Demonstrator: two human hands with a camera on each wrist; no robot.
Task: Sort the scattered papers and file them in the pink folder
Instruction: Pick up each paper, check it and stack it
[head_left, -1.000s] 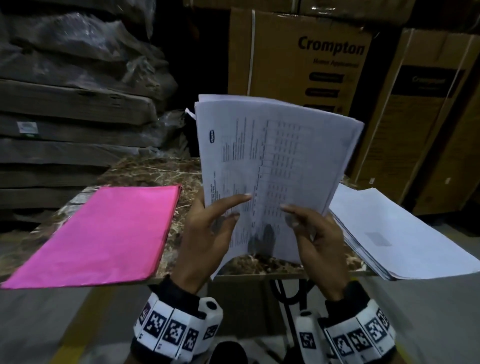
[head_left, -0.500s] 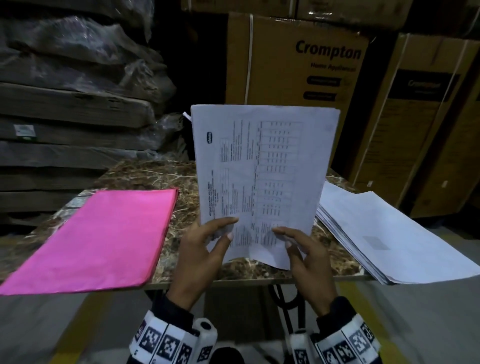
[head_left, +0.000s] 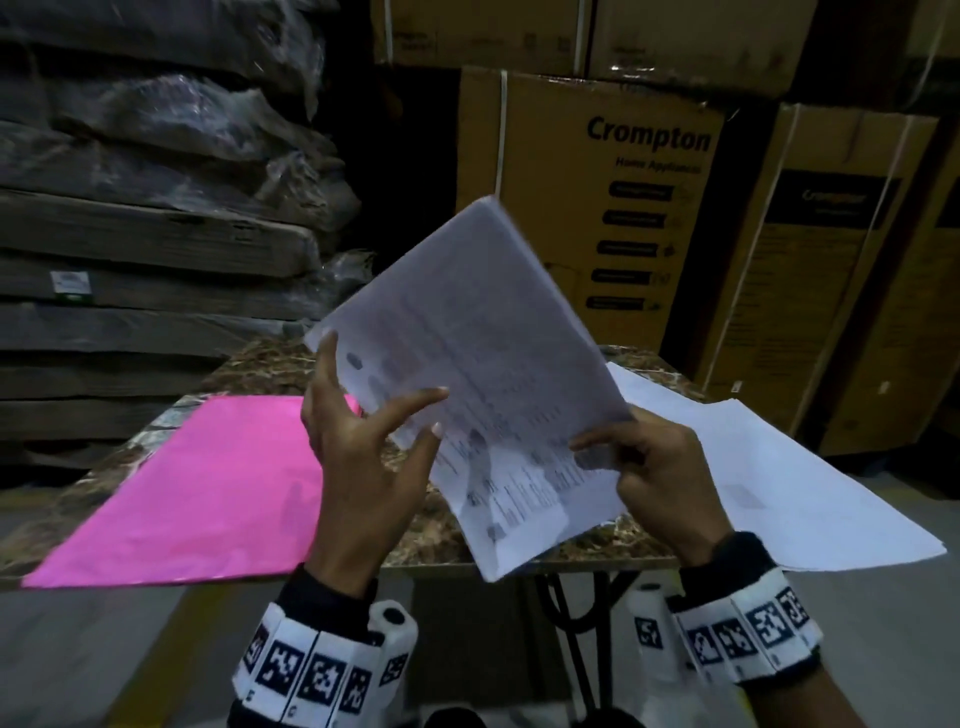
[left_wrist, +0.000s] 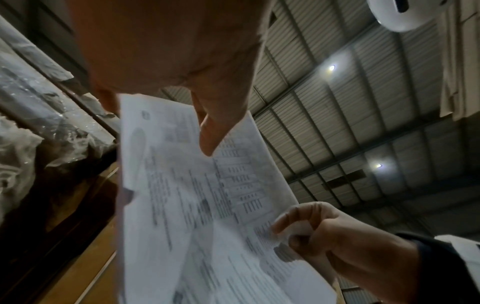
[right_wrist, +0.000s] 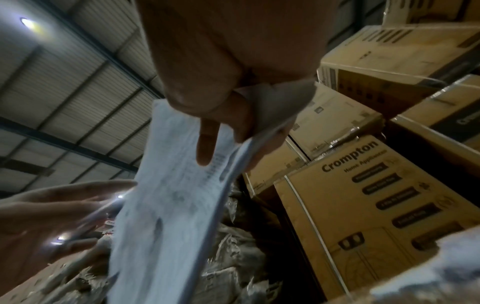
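Head view: sorting step, right hand (head_left: 662, 480) pinches tilted printed sheaf (head_left: 483, 384), left hand (head_left: 363, 452) fingers spread loose at its edge; next likely squaring it toward closed pink folder (head_left: 192, 483).

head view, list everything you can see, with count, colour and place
held papers: one sheaf, white, printed, raised over the table, tilted
pink folder: one, closed, table's left
paper stack: one, white, table's right, overhanging the edge
table: one, brown mottled top
cardboard boxes: several, brown, behind the table
wrapped bundles: a stack, grey, back left
left hand: touches the sheaf's left edge, thumb out
right hand: pinches the sheaf's lower right edge
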